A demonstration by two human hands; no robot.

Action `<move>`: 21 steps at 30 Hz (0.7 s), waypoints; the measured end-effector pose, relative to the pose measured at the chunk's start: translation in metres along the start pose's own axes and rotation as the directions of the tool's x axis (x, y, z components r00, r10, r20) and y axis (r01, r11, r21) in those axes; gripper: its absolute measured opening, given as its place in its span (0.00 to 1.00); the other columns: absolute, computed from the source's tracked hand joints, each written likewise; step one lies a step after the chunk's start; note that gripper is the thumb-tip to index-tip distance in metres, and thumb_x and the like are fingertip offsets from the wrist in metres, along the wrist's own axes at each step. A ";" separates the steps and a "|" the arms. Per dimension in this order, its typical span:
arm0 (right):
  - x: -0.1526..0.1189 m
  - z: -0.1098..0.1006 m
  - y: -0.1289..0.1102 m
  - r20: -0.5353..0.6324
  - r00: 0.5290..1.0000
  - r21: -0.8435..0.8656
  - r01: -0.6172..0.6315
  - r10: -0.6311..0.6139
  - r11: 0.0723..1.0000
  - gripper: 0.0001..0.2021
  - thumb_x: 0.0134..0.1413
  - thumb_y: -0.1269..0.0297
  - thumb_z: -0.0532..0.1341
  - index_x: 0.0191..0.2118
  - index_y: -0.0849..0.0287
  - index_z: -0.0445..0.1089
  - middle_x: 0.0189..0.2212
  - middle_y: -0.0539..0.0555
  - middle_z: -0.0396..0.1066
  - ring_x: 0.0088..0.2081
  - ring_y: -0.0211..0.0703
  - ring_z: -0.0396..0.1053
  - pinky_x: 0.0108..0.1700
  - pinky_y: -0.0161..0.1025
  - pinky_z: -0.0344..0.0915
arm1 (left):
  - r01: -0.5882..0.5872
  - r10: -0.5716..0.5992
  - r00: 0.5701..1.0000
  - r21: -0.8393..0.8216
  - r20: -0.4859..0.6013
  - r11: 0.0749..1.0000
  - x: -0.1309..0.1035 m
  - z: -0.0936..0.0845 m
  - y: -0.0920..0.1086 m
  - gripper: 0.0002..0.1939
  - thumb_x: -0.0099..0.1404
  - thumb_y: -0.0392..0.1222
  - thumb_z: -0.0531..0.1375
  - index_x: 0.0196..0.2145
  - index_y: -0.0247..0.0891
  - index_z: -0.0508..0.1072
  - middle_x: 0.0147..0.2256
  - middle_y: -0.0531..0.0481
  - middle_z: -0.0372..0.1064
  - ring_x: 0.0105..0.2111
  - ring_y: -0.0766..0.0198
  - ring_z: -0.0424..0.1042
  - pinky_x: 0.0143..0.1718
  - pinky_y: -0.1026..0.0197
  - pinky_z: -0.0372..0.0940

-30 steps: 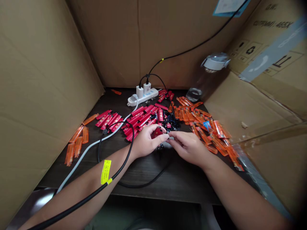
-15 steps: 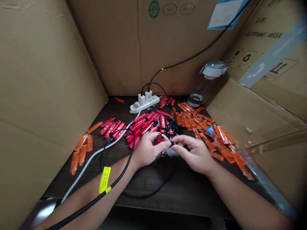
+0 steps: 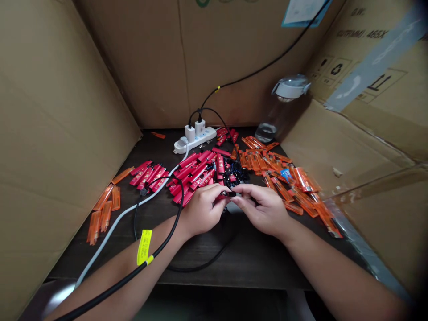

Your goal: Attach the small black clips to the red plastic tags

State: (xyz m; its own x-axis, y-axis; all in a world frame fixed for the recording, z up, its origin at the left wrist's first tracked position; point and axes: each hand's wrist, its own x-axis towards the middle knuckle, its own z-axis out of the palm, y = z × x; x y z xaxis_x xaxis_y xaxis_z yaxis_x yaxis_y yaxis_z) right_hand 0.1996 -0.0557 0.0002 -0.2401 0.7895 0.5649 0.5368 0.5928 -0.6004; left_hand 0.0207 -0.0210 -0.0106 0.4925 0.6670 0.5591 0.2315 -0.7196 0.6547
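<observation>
Where cardboard walls border the dark table, hands pinch a small piece.

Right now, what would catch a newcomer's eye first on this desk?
Probably the bright red pieces heaped mid-table, just beyond the two hands, which meet over a small dark part. Next, the orange pieces spread to the right, below the tall clear bottle, and the white power strip behind the red heap.

"G.W.", "465X", arrows on cardboard
</observation>
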 end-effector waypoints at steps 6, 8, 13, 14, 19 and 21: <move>0.001 -0.001 0.000 0.012 1.000 0.026 0.018 -0.018 1.000 0.06 0.58 0.67 0.60 0.40 0.61 0.70 0.17 0.44 0.58 0.18 0.31 0.53 0.21 0.31 0.56 | -0.013 0.013 0.999 0.012 0.041 1.000 0.000 0.002 -0.001 0.05 0.64 0.34 0.56 0.33 0.35 0.72 0.30 0.48 0.72 0.30 0.64 0.70 0.32 0.62 0.64; 0.000 -0.001 -0.001 0.014 1.000 0.035 0.010 -0.011 0.999 0.06 0.58 0.67 0.60 0.40 0.61 0.70 0.17 0.44 0.58 0.18 0.31 0.54 0.21 0.31 0.56 | 0.005 -0.005 0.998 0.007 0.060 1.000 0.000 0.002 0.000 0.05 0.65 0.35 0.56 0.33 0.35 0.72 0.29 0.48 0.71 0.30 0.64 0.70 0.31 0.63 0.63; -0.001 -0.001 -0.002 0.039 0.996 0.019 -0.075 0.074 0.997 0.07 0.58 0.64 0.59 0.40 0.59 0.71 0.17 0.45 0.59 0.18 0.32 0.55 0.22 0.32 0.57 | 0.057 -0.057 0.993 0.005 0.104 0.998 0.001 0.001 0.002 0.06 0.65 0.36 0.55 0.33 0.36 0.72 0.30 0.48 0.71 0.30 0.64 0.69 0.32 0.63 0.62; -0.001 -0.001 -0.002 0.043 0.995 0.013 -0.090 0.090 0.996 0.07 0.58 0.63 0.59 0.40 0.59 0.71 0.17 0.45 0.59 0.18 0.32 0.55 0.22 0.33 0.57 | 0.063 -0.063 0.992 0.002 0.110 0.998 0.001 0.000 0.002 0.06 0.65 0.37 0.55 0.34 0.36 0.72 0.30 0.48 0.71 0.30 0.64 0.68 0.32 0.63 0.62; -0.002 -0.001 -0.001 0.053 0.991 0.027 -0.125 0.123 0.992 0.08 0.58 0.62 0.59 0.40 0.58 0.72 0.18 0.46 0.60 0.19 0.34 0.57 0.22 0.33 0.58 | 0.080 -0.077 0.989 -0.023 0.130 0.997 0.000 0.000 0.003 0.05 0.65 0.35 0.55 0.34 0.36 0.71 0.31 0.47 0.71 0.31 0.64 0.69 0.32 0.63 0.62; -0.002 -0.001 -0.001 0.049 0.992 0.043 -0.117 0.115 0.992 0.08 0.58 0.63 0.59 0.40 0.59 0.72 0.18 0.46 0.60 0.19 0.34 0.57 0.22 0.33 0.58 | 0.080 -0.075 0.988 -0.031 0.132 0.996 -0.001 0.000 0.003 0.05 0.65 0.35 0.55 0.33 0.36 0.71 0.30 0.47 0.70 0.31 0.64 0.68 0.32 0.63 0.61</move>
State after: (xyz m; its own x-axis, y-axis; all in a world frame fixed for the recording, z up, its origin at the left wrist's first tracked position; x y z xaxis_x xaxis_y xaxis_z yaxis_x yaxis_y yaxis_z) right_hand 0.1999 -0.0577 0.0003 -0.2158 0.8593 0.4636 0.5256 0.5024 -0.6865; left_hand 0.0214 -0.0235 -0.0094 0.5804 0.6879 0.4358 0.2444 -0.6577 0.7126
